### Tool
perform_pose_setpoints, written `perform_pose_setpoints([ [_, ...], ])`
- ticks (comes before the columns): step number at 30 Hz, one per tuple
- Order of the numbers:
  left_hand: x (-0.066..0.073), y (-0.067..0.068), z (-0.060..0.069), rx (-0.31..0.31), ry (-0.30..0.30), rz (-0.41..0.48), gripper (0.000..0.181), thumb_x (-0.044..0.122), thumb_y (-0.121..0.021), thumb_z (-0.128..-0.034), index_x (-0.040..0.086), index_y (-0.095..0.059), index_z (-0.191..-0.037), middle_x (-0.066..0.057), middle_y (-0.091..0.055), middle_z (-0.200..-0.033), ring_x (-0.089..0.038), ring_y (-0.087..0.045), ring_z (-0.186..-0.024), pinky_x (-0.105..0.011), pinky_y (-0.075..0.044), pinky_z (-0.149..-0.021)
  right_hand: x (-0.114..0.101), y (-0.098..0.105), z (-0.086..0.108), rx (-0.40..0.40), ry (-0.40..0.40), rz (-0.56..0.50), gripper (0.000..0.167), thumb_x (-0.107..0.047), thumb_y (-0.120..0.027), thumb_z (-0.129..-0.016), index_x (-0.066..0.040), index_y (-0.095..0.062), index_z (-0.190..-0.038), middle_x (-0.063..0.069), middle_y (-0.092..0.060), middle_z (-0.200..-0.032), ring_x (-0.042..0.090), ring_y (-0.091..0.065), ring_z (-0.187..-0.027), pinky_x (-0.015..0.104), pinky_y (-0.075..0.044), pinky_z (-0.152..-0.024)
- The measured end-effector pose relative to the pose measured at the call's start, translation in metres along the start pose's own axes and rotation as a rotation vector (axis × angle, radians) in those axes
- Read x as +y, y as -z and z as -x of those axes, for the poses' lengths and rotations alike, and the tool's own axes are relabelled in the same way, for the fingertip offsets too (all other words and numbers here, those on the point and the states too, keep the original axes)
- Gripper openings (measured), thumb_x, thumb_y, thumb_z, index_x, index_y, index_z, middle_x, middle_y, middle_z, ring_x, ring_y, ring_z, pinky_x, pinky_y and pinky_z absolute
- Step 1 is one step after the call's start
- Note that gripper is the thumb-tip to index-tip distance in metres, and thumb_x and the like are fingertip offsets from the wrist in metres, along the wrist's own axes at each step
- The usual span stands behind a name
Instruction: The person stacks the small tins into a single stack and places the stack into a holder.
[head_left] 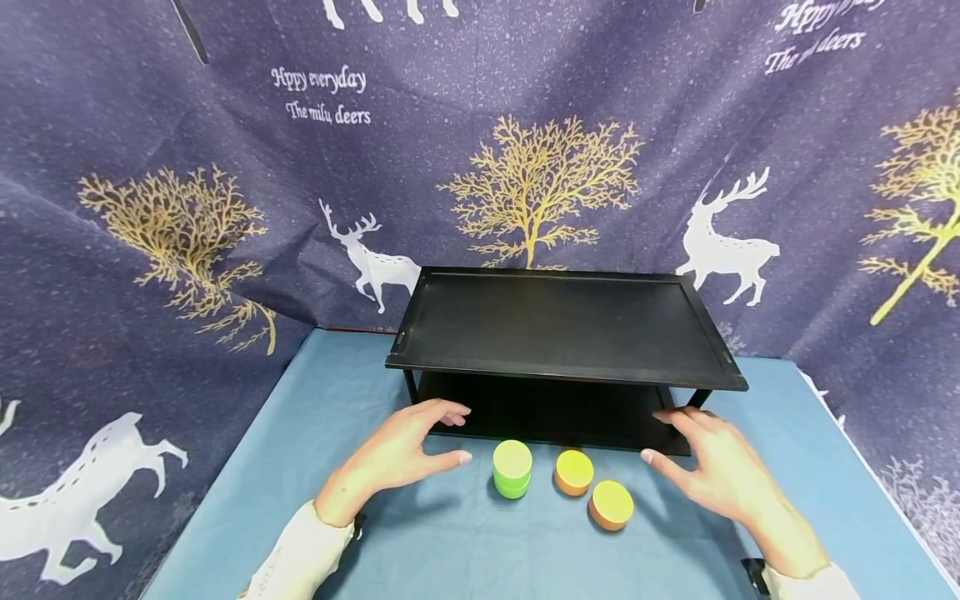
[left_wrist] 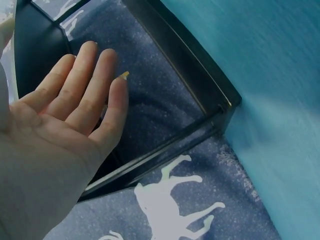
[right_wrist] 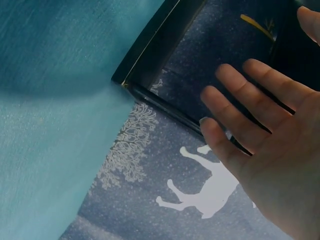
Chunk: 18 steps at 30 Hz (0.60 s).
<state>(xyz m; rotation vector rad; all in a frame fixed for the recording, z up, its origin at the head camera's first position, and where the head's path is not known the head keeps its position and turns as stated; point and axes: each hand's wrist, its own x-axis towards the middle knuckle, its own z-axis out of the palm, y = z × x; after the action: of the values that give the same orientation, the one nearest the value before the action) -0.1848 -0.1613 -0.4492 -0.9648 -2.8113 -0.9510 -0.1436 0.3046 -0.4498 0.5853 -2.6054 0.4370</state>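
My left hand [head_left: 408, 446] and right hand [head_left: 716, 462] hold nothing: fingers loosely extended, thumbs well apart from them. Between them on the blue cloth [head_left: 465, 558] stand 3 round pieces: a green piece [head_left: 512, 467] near my left thumb, an orange piece [head_left: 573, 472] with a yellow top about midway, and another yellow-topped piece [head_left: 611, 505] nearer my right thumb and closer to me. The black 2-tier stand [head_left: 555, 325] reaches beyond my hands; whether my fingertips touch it I cannot tell. As I judge it, the stand is set upright, while all 3 pieces sit outside it, ungripped; how much is left I cannot tell. The upper board's front edge and a leg near each hand limit upward and forward movement. Between my hands, the gap above the lower board [head_left: 540, 412] gives room, as does the cloth on my side of the pieces.
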Motion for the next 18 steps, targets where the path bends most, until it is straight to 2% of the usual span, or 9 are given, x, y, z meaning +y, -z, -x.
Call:
perform_pose_setpoints([
  [6, 0.002, -0.004, -0.001, -0.017, -0.017, 0.011, 0.065, 0.063, -0.078, -0.0897, 0.028, -0.063, -0.142, 0.015, -0.07, -0.126, -0.004, -0.063, -0.119, -0.038, -0.055, -0.102, -0.005, -0.001, 0.001, -0.031, -0.015, -0.02, 0.052, -0.043, -0.091, -0.082, -0.016, -0.074, -0.123, 0.004, -0.073, -0.115, 0.031, -0.071, -0.102, 0.058, -0.054, -0.089],
  [13, 0.004, -0.01, -0.003, -0.019, -0.059, 0.028, 0.063, 0.059, -0.082, -0.0882, 0.03, -0.062, -0.141, 0.014, -0.071, -0.125, -0.007, -0.065, -0.118, -0.037, -0.054, -0.103, -0.008, -0.006, 0.001, -0.057, 0.005, -0.031, 0.054, -0.042, -0.091, -0.082, -0.016, -0.073, -0.125, 0.002, -0.073, -0.119, 0.03, -0.071, -0.106, 0.056, -0.056, -0.089],
  [18, 0.006, -0.012, -0.005, -0.035, -0.052, 0.053, 0.064, 0.058, -0.083, -0.0872, 0.031, -0.062, -0.141, 0.012, -0.071, -0.127, -0.006, -0.064, -0.119, -0.036, -0.053, -0.104, -0.01, -0.008, 0.001, -0.071, 0.012, -0.033, 0.054, -0.043, -0.091, -0.082, -0.017, -0.073, -0.126, 0.0, -0.072, -0.119, 0.028, -0.071, -0.105, 0.055, -0.057, -0.088],
])
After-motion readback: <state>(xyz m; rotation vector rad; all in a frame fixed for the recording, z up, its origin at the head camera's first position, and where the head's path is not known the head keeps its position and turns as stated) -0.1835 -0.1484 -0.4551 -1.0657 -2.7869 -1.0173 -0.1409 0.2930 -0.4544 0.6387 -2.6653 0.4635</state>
